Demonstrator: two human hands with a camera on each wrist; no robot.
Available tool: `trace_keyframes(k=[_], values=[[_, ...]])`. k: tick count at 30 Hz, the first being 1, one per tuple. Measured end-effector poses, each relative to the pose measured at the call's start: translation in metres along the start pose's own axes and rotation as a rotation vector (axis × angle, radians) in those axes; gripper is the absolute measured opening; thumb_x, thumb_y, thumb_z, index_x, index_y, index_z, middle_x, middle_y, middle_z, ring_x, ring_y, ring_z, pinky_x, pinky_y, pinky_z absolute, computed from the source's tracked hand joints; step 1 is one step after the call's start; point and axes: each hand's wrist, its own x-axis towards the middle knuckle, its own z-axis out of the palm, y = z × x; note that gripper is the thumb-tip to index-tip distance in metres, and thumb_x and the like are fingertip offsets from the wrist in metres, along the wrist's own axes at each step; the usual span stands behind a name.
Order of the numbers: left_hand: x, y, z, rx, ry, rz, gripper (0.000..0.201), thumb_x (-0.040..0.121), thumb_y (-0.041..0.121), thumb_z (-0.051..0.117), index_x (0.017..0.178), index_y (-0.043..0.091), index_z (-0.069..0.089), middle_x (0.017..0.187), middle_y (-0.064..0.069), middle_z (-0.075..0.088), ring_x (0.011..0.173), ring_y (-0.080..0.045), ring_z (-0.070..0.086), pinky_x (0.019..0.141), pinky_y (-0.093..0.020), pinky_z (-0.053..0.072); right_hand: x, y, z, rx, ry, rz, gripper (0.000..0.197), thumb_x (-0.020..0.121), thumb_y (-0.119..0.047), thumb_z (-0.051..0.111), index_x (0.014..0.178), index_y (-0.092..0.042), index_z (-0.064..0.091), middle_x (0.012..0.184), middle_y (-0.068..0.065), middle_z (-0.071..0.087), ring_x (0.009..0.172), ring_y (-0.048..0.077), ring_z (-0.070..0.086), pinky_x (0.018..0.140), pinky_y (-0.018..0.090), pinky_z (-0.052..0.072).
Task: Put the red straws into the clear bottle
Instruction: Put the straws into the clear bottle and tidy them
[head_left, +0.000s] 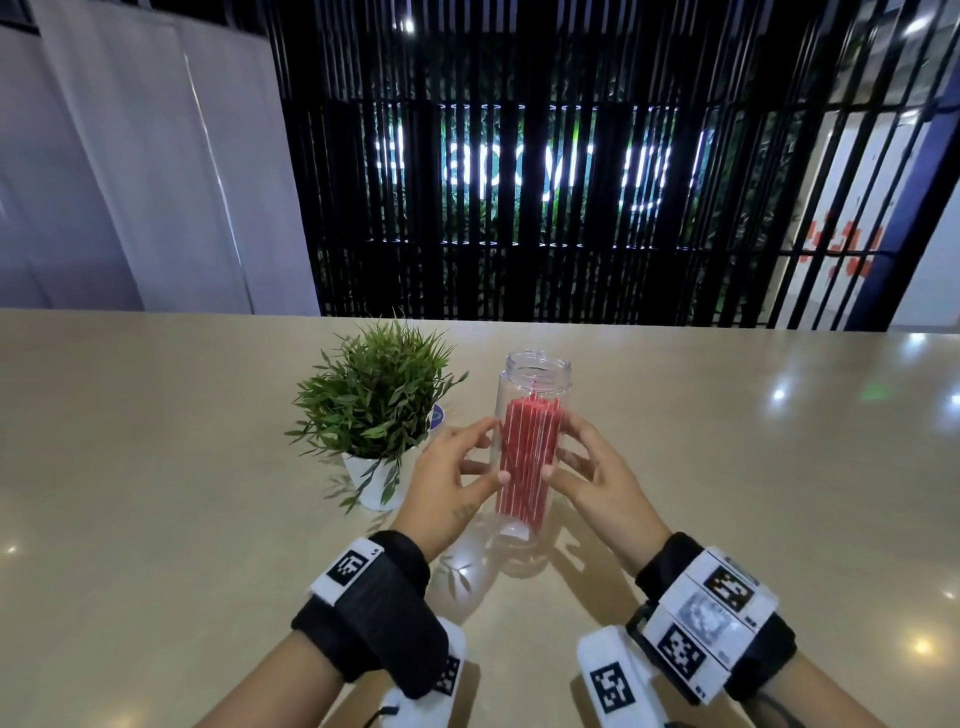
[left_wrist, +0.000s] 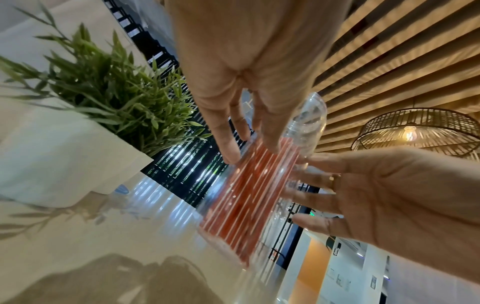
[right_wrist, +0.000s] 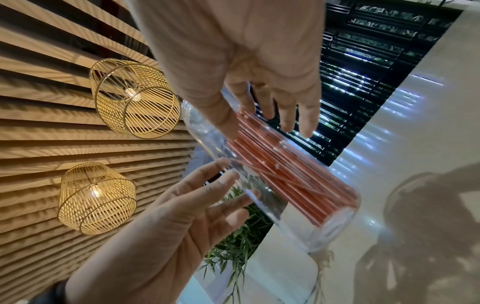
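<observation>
The clear bottle stands upright on the counter, long axis vertical, red straws inside, between my left hand at 9 o'clock and right hand at 3 o'clock, both equally near, fingers straight, fingertips touching the wall, neither gripping.

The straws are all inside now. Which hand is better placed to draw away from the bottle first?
Probably the right hand: that side of the table is bare, while the left hand has the potted plant close beside it. Both flank the clear bottle.
</observation>
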Motion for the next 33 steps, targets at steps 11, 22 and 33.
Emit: trace_keyframes(k=[11,22,33], values=[[0.044,-0.032,0.017,-0.123,-0.218,-0.176,0.053,0.087,-0.013,0.032,0.135,0.009,0.034,0.116,0.012,0.042,0.112,-0.02,0.047,0.066,-0.015,0.047,0.05,0.035,-0.001,-0.019,-0.052,0.136,0.053,0.087,-0.004,0.05,0.137,-0.019,0.037,0.127,0.009,0.054,0.114,0.018,0.052,0.104,0.039,0.04],[0.076,-0.061,0.026,-0.138,-0.326,-0.217,0.047,0.096,0.005,0.026,0.141,0.014,0.017,0.146,-0.009,0.028,0.136,-0.028,0.028,0.088,-0.013,0.034,0.088,0.067,-0.007,-0.123,-0.251,0.268,0.086,0.079,-0.008,0.048,0.146,-0.028,-0.003,0.153,0.009,0.022,0.139,0.024,0.025,0.117,0.044,0.019],[0.075,-0.107,0.029,0.061,-0.382,-0.177,0.066,0.09,-0.008,0.032,0.143,0.015,-0.001,0.15,-0.008,0.022,0.128,-0.007,0.025,0.114,-0.033,0.025,0.1,0.106,0.0,-0.132,-0.271,0.252,0.108,0.048,-0.044,0.052,0.145,-0.034,0.004,0.151,0.009,0.031,0.139,0.023,0.029,0.117,0.046,0.021]])
